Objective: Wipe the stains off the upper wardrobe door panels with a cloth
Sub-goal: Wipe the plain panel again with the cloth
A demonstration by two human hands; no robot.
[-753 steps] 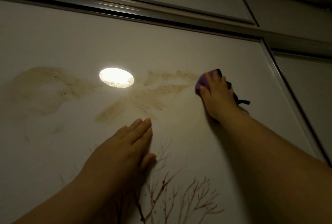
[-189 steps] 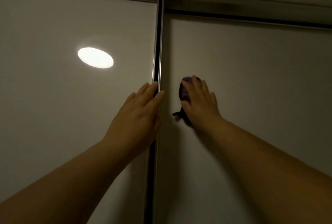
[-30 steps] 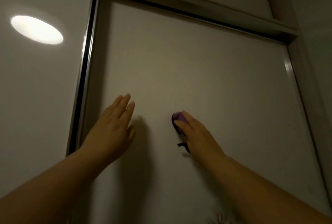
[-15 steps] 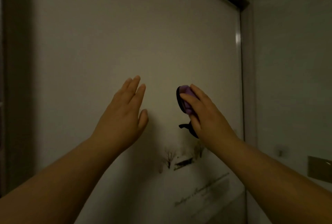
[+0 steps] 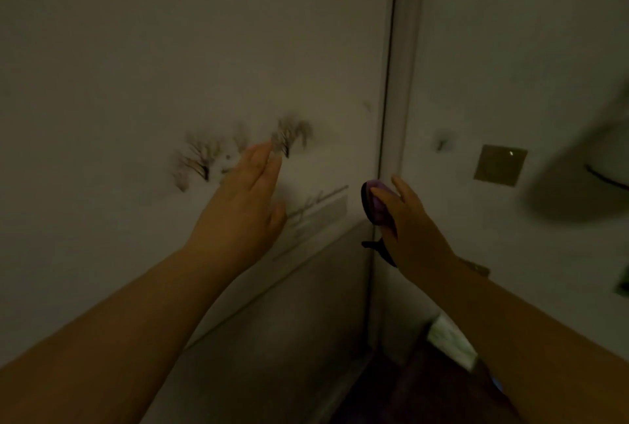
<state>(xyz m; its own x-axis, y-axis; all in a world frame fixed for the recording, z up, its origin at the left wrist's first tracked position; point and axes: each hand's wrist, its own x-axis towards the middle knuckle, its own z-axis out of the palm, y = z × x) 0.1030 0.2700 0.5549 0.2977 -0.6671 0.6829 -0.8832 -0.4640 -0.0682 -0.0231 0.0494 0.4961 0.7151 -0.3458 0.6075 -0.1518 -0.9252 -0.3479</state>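
The pale wardrobe door panel (image 5: 136,83) fills the left of the head view, with printed bare trees (image 5: 200,158) and a line of script on it. My left hand (image 5: 241,209) is raised in front of the panel with straight fingers; whether it touches the panel is unclear. My right hand (image 5: 408,233) holds a purple cloth (image 5: 376,202) with a dark edge, near the door's right frame strip (image 5: 398,83). No stain shows on this part of the panel.
Right of the frame strip is a wall (image 5: 510,49) with a square switch plate (image 5: 500,165). A dark blurred shape (image 5: 585,178) hangs at the right edge. Dark floor and a pale object (image 5: 452,338) lie low in the corner.
The view has swung down and to the right along the door. Both hands came down with it, the right one now by the door's right edge, still holding the cloth.
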